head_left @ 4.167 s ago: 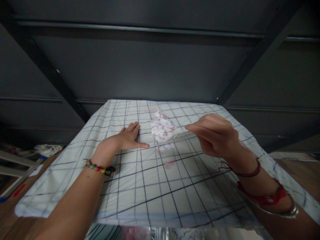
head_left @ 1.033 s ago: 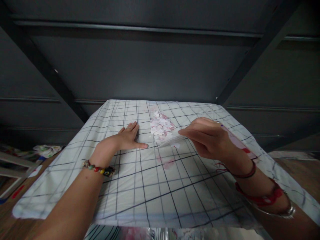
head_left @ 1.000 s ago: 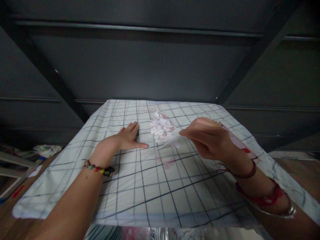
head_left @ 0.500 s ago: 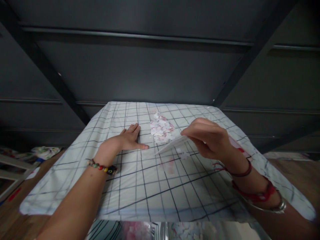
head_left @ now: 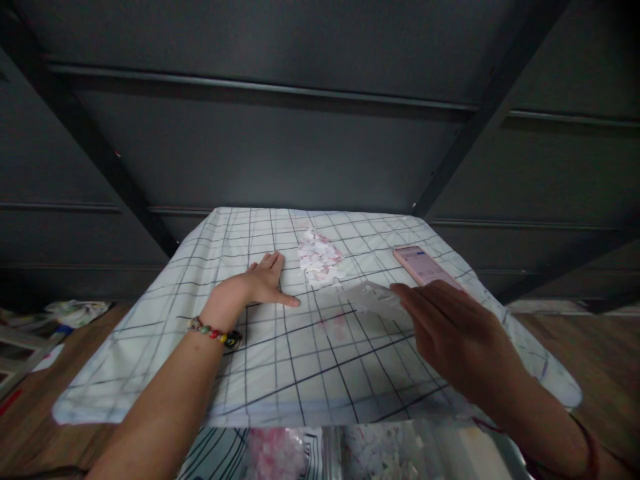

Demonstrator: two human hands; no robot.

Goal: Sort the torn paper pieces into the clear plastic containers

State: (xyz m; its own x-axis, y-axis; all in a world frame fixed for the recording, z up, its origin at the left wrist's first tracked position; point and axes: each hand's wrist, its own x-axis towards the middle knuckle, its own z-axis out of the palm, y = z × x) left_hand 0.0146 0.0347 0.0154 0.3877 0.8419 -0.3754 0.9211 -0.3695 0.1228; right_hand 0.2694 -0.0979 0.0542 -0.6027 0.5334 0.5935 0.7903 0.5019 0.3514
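My left hand [head_left: 260, 283] lies on the checked tablecloth [head_left: 270, 353], fingers spread, holding nothing. A heap of small white and pinkish paper scraps [head_left: 320, 259] sits just beyond its fingertips, to the right. Pinched in my right hand [head_left: 450, 327] is a thin, whitish, partly see-through card [head_left: 377, 300], tilted over the cloth and blurred by motion; its exact kind does not show. Under and beside the card a few scraps appear, partly covered. Faint pink marks [head_left: 336, 325] show on the cloth between my hands.
A phone [head_left: 425, 265] with a lit screen lies beyond my right hand, partly hidden by it. Below the table's near edge are a clear bag of pink bits [head_left: 277, 453] and another of paper scraps [head_left: 380, 450]. A dark panelled wall [head_left: 280, 147] rises behind the table.
My right hand has moved right and nearer to me with the card, which now tilts flatter. More of the phone shows. My left hand stays in place on the cloth.
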